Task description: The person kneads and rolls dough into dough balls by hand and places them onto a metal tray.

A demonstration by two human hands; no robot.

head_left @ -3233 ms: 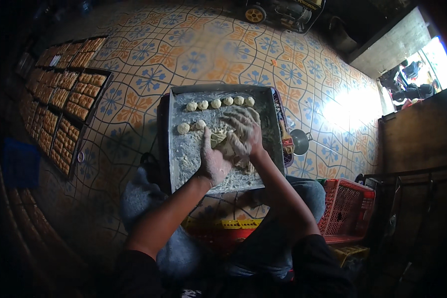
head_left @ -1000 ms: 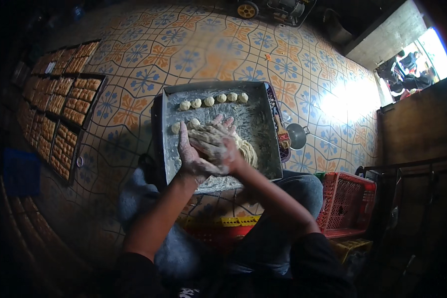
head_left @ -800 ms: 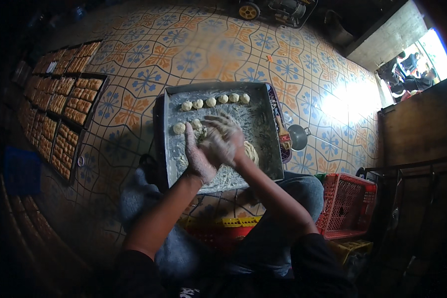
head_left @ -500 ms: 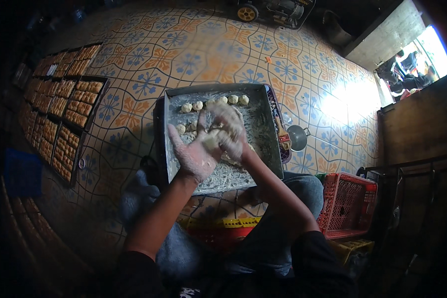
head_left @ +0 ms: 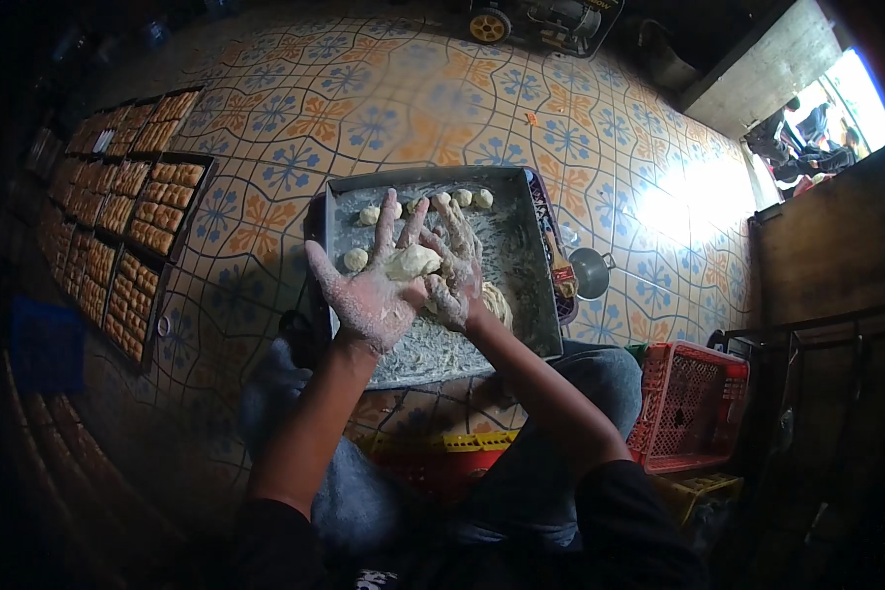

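My left hand [head_left: 369, 295], coated in flour, is palm up with fingers spread, a pale dough lump [head_left: 413, 261] resting across it. My right hand [head_left: 459, 261], caked in sticky dough, is beside the lump with fingers apart. Both are over a floured metal tray [head_left: 330, 211]. A row of small dough balls [head_left: 482, 198] lies along its far part, partly hidden by my fingers, with another ball [head_left: 356, 260] at the left. A larger dough mass [head_left: 497, 310] lies behind my right wrist.
Trays of browned bread [head_left: 157, 206] cover floor at left, near a blue crate [head_left: 44, 344]. A brush [head_left: 563, 275] and metal pot [head_left: 593, 272] are right of my tray. A red crate [head_left: 688, 403] is lower right, yellow-wheeled machine [head_left: 541, 29] at top, wooden panels at right.
My hands, earlier pressed together, have separated. My left hand has turned up and spread, exposing the lump; my right hand's fingers have lifted away from covering it.
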